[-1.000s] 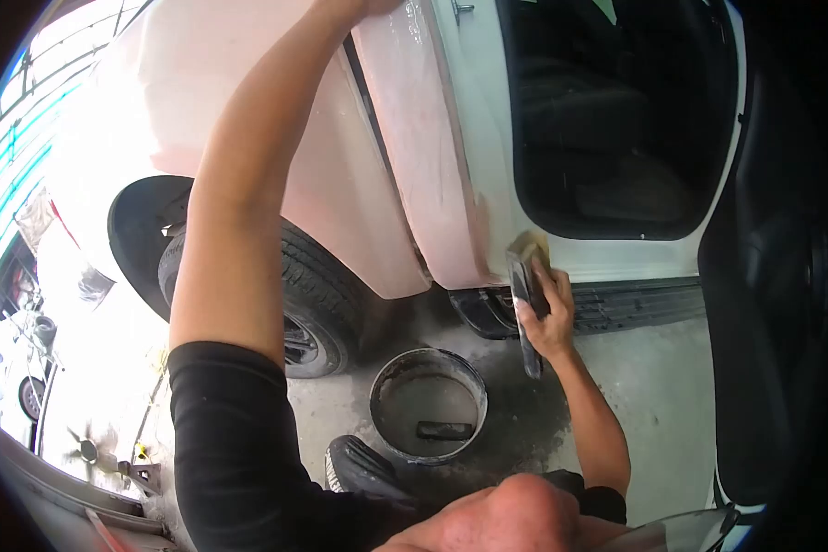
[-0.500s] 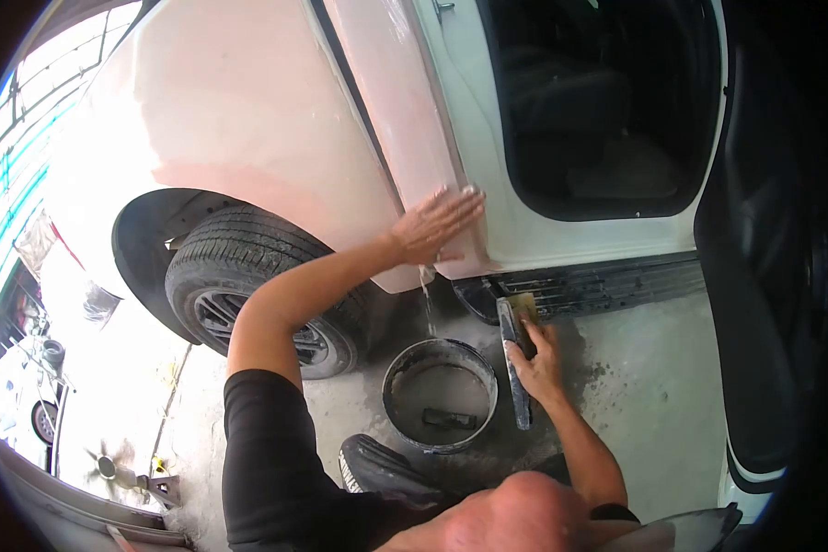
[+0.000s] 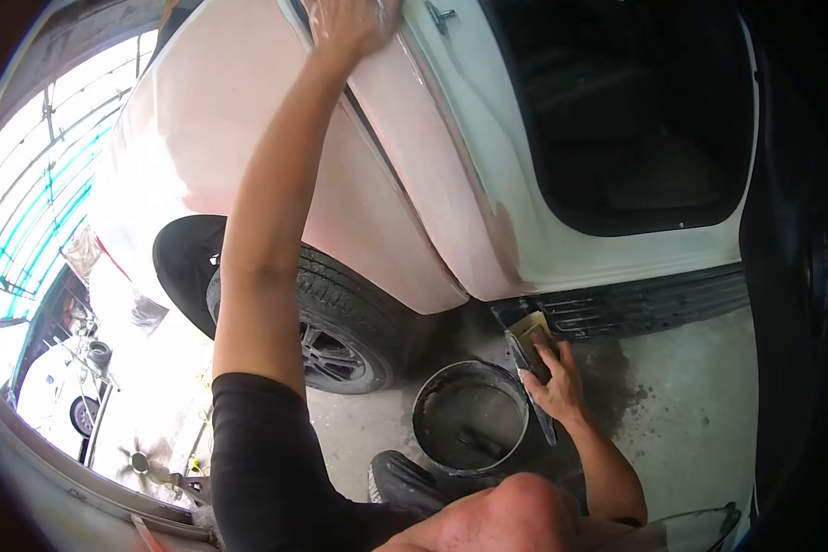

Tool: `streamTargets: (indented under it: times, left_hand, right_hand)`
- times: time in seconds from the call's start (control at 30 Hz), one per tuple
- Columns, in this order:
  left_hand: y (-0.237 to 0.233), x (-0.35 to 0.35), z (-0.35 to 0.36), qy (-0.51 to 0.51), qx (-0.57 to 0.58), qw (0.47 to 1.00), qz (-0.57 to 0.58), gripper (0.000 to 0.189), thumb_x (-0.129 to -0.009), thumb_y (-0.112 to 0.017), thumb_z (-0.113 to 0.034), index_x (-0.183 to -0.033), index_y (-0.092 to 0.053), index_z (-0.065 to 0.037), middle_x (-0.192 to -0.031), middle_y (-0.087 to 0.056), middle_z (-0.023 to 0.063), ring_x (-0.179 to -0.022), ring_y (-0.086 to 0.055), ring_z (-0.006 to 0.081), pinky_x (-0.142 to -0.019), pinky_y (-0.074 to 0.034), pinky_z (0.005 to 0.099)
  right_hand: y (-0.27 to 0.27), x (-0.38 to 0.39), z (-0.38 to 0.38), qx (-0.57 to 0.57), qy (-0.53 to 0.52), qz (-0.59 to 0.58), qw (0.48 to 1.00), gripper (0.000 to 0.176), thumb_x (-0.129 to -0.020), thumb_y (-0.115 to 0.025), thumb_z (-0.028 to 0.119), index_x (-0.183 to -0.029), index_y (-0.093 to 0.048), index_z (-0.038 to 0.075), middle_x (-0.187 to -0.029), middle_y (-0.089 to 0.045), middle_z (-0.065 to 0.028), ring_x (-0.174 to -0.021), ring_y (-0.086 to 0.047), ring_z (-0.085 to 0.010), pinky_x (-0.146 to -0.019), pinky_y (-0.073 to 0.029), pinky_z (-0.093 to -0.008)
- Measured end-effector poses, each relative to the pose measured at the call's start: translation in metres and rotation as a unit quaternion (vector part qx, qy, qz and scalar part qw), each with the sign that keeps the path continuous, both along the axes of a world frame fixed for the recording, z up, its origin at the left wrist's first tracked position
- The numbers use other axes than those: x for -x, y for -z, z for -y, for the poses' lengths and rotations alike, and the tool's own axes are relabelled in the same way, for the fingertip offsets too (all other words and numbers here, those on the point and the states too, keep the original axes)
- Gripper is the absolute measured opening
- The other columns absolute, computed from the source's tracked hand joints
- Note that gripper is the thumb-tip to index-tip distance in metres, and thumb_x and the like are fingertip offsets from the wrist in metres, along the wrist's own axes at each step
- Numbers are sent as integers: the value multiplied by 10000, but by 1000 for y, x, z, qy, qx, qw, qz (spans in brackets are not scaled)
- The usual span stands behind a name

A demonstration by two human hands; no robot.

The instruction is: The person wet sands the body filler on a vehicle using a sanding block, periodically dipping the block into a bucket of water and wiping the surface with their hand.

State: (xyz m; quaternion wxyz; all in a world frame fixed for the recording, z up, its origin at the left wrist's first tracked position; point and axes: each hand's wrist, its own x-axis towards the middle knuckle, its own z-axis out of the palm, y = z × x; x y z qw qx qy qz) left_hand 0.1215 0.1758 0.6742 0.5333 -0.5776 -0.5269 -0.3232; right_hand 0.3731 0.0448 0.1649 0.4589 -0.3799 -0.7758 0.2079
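Note:
High on the pinkish body panel (image 3: 423, 138) of a vehicle, my left hand (image 3: 354, 23) lies against the surface, fingers apart and partly cut off by the top edge. My right hand (image 3: 558, 386) is closed round a long, dark sanding block (image 3: 535, 405) and a yellowish pad (image 3: 528, 327), low beside the running board. A round black tub (image 3: 420, 432) of murky water stands just left of my right hand. Inside it lies a dark block-like object (image 3: 478, 442).
A tyre (image 3: 359, 304) sits under the arch on the left. The black running board (image 3: 644, 299) lies along the sill below the open doorway. At the lower left stands a fan (image 3: 140, 463). Wet patches mark the concrete floor (image 3: 681, 396).
My left hand has moved up and left, from the panel's lower end to its upper part. My right hand still holds the block and pad near the tub. The camera view has shifted.

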Motion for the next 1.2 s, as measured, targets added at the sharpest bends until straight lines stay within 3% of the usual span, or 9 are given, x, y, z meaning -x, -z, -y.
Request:
streamTargets:
  times: [0.17, 0.47, 0.57, 0.7, 0.97, 1.1, 1.2]
  left_hand:
    - [0, 7, -20, 22, -35, 999, -17, 982, -980, -462, -558, -1603, -2, 46, -1684, 18, 256, -1564, 37, 378, -1254, 20, 571]
    - [128, -5, -3, 64, -21, 998, -3, 977, -975, -502, -510, -1602, 1, 46, -1687, 22, 246, -1561, 48, 391, -1238, 32, 618]
    - [174, 3, -15, 145, -64, 987, -36, 994, -910, -604, -483, -1568, -151, 109, -1634, -123, 355, -1524, -83, 529, -1181, -77, 697]
    - [233, -11, -8, 150, 10, 988, 46, 996, -900, -607, -465, -1576, -137, 96, -1640, -110, 347, -1528, -66, 528, -1171, -71, 709]
    - [360, -31, -2, 153, 95, 972, 148, 1026, -921, -604, -483, -1583, -71, 93, -1652, -21, 345, -1540, 32, 511, -1176, 14, 696]
    - [397, -42, 13, 159, 132, 961, 181, 1051, -930, -596, -505, -1579, -36, 102, -1649, 15, 351, -1537, 58, 512, -1161, 27, 717]
    - [384, -43, 10, 159, 137, 960, 182, 1072, -929, -598, -519, -1577, -15, 104, -1648, 24, 352, -1535, 67, 514, -1145, 42, 741]
  right_hand:
    - [1, 3, 1, 2, -18, 4, 1000, 706, -795, -794, 268, -1440, -561, 100, -1152, -532, -194, -1043, -584, -393, -903, -509, -464]
    - [10, 7, 3, 31, -35, 30, 998, 691, -795, -804, 271, -1432, -577, 133, -1123, -537, -176, -996, -606, -362, -869, -530, -447]
    - [6, 7, 5, 33, -33, 35, 998, 683, -799, -805, 279, -1429, -581, 139, -1126, -541, -177, -993, -613, -364, -868, -535, -444]
    - [8, 6, 6, 3, -25, 51, 998, 669, -801, -808, 278, -1412, -592, 110, -1147, -547, -186, -1001, -618, -373, -867, -535, -443]
    - [0, 3, 6, 55, -6, 27, 998, 644, -824, -792, 294, -1383, -596, 43, -1145, -561, -198, -1026, -618, -383, -886, -526, -442]
    - [0, 0, 6, 58, 32, 19, 998, 653, -832, -779, 282, -1406, -578, 43, -1159, -553, -214, -1049, -600, -389, -917, -509, -456]
    - [1, 1, 5, 19, 60, 13, 998, 672, -838, -770, 277, -1435, -557, 52, -1176, -541, -227, -1087, -581, -398, -938, -494, -472]
